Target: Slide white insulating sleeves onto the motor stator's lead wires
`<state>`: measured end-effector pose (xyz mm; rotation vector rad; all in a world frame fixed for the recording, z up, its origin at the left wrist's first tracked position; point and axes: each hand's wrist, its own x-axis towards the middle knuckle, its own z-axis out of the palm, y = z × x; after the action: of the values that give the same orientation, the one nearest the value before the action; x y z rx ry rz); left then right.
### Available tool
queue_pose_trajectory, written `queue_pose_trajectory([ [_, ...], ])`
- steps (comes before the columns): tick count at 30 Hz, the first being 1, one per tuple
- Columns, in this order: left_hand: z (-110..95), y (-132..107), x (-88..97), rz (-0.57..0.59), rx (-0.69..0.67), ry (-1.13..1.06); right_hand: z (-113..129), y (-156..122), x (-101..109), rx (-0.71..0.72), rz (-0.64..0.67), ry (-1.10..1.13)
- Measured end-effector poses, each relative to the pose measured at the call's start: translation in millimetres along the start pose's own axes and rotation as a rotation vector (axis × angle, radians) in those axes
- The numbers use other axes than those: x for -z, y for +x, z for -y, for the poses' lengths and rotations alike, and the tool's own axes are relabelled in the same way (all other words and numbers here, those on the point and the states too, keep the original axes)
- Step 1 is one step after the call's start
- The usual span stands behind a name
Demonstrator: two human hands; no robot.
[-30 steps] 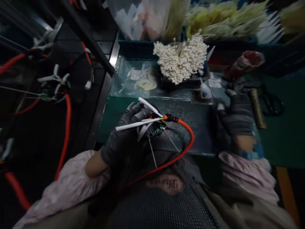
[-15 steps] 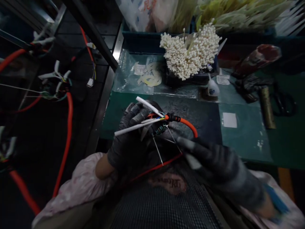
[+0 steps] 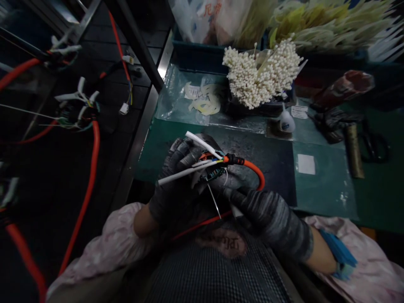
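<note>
R hand (image 3: 267, 210) nearer PCB (image 3: 215, 174), labels (image 3: 299, 112) illegible

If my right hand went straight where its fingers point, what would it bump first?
Probably the green circuit board in your left hand, just past your right hand's fingertips; depth is hard to judge here.

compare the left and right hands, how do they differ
The left hand holds the wired part, while the right hand hides a stretch of the orange cable; whether it grips anything is unclear. The right hand has a blue band beyond its glove; the left hand shows none. Both wear dark grey gloves, with pale pink sleeves further up.
</note>
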<state>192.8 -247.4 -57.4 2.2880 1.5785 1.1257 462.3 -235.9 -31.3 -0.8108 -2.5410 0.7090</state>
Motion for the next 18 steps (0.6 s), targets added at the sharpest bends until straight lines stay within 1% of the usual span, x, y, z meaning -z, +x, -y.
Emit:
queue_pose_trajectory([
  [3,0,-2,-1.3,-0.024,-0.014,-0.012,1,6,2,0.007,0.01,-0.013],
  [8,-1,-3,-1.3,-0.007,0.007,-0.023,1,14,12,0.039,0.051,-0.004],
  [12,-3,-5,-1.5,0.009,0.023,-0.005,5,16,11,0.029,0.032,-0.055],
  [15,-5,-7,-1.1,0.002,0.035,0.017,8,19,10,0.041,0.05,-0.085],
  [18,-5,-7,0.0,0.015,0.025,0.044,9,25,11,-0.033,0.091,-0.035],
])
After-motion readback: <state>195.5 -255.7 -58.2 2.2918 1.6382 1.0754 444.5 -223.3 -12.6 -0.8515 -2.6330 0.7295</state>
